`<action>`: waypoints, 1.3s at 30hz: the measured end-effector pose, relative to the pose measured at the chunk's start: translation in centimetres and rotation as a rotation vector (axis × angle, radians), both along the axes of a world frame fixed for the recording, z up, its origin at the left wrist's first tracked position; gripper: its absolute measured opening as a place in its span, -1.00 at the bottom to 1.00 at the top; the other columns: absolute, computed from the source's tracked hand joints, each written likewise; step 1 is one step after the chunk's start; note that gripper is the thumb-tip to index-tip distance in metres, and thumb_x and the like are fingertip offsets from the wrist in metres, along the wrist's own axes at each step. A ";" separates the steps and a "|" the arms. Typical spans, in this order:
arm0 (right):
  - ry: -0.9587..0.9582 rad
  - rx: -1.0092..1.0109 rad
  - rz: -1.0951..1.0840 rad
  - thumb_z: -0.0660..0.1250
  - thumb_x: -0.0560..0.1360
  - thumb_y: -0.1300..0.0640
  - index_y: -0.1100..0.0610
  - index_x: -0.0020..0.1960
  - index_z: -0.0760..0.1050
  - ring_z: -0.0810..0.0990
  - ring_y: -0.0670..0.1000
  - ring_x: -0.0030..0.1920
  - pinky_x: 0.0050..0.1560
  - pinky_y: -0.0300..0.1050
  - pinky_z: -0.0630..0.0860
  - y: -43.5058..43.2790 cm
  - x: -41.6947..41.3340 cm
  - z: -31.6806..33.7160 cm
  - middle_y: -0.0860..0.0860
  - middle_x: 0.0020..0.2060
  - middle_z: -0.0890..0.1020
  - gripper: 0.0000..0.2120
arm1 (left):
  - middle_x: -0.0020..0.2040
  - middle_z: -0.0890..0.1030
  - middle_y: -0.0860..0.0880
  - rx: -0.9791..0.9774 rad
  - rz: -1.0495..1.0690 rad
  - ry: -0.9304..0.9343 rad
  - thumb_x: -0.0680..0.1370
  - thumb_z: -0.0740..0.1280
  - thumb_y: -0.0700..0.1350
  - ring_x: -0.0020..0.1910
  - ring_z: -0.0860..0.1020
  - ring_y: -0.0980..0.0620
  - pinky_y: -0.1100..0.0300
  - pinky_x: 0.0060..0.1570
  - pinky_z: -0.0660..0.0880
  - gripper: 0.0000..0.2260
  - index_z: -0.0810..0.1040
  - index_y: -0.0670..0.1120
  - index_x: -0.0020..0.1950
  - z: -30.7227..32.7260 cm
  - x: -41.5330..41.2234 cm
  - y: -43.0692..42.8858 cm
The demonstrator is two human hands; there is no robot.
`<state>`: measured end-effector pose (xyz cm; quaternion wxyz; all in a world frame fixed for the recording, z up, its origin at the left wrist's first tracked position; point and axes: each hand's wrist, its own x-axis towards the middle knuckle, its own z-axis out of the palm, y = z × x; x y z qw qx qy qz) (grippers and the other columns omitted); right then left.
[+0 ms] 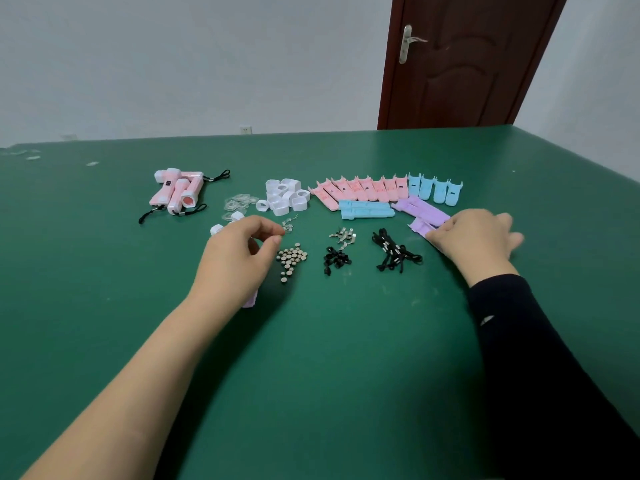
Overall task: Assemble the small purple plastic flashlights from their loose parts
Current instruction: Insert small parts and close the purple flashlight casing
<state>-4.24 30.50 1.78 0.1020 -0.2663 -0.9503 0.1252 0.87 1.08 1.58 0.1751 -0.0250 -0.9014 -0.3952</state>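
A person's two hands were spread apart over a green surface (346,358) covered with sorted flashlight parts. The left hand (242,252), its forearm bare, hovered left of centre with fingers curled and thumb and forefinger nearly meeting just beside a few small wire springs (289,225). A purple piece (250,301) showed under its wrist; whether the hand gripped it could not be told. The right hand (476,239), in a dark sleeve (519,323), rested with loosely extended fingers on the purple shell halves (420,207), which lay toward the right edge.

Between the hands sat a cluster of button batteries (292,258), metal contact strips (343,234), small black switches (336,260) and a tangle of black lanyards (394,252). Toward the far edge ran a row of pink shell halves (360,190) and blue shell halves (434,188), with a pile of white head rings (285,197) and clear lenses (239,201) to their left. Four assembled pink flashlights (178,192) lay toward the far left corner. A brown door (460,57) stood behind the surface.
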 end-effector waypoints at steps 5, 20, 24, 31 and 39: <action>0.614 -0.523 0.316 0.37 0.47 0.04 0.01 -0.18 0.61 0.51 -0.12 -0.13 -0.06 -0.18 0.38 -3.7 1.5 2.0 -0.16 -0.25 0.61 -0.91 | -0.39 0.51 0.02 0.131 -0.085 -0.010 0.58 0.31 -0.04 -0.43 0.52 -0.07 0.25 -0.57 0.42 -0.86 0.57 0.20 -0.12 0.5 0.6 0.8; 0.336 -0.923 0.861 0.29 0.57 0.03 0.06 -0.15 0.62 0.54 -0.19 -0.43 -0.37 -0.39 0.41 -14.3 3.8 1.2 -0.13 -0.37 0.63 -0.79 | 0.06 0.68 -0.14 1.353 -0.343 -0.495 0.69 0.05 0.07 0.04 0.67 -0.06 0.01 0.02 0.63 -0.62 0.48 -0.17 0.23 1.8 0.0 1.4; 0.459 -0.793 0.759 0.28 0.57 0.06 -0.06 -0.16 0.59 0.49 -0.31 -0.38 -0.29 -0.46 0.36 -11.0 2.5 1.5 -0.19 -0.32 0.62 -0.84 | 0.15 0.66 -0.14 1.423 -0.329 -0.537 0.67 0.10 0.09 0.09 0.66 -0.04 0.01 -0.09 0.65 -0.64 0.49 -0.12 0.27 2.1 0.1 0.9; -0.045 -0.363 0.975 0.53 0.34 -0.03 -0.24 -0.11 0.56 0.41 -0.12 0.05 -0.01 -0.28 0.30 -8.3 2.4 0.7 -0.09 -0.05 0.55 -0.80 | 0.07 0.70 -0.07 1.443 -0.337 -0.546 0.65 0.13 0.10 0.01 0.69 0.01 0.05 -0.15 0.65 -0.68 0.53 -0.04 0.23 2.0 0.0 0.4; -0.036 -0.324 0.996 0.51 0.36 -0.03 -0.17 -0.21 0.59 0.33 -0.11 0.03 0.10 -0.12 0.36 -9.0 2.2 0.1 -0.08 -0.10 0.54 -0.89 | -0.07 0.64 0.03 1.491 -0.342 -0.541 0.63 0.17 0.13 -0.23 0.61 0.14 0.23 -0.26 0.58 -0.73 0.58 0.06 0.15 2.0 -0.3 0.0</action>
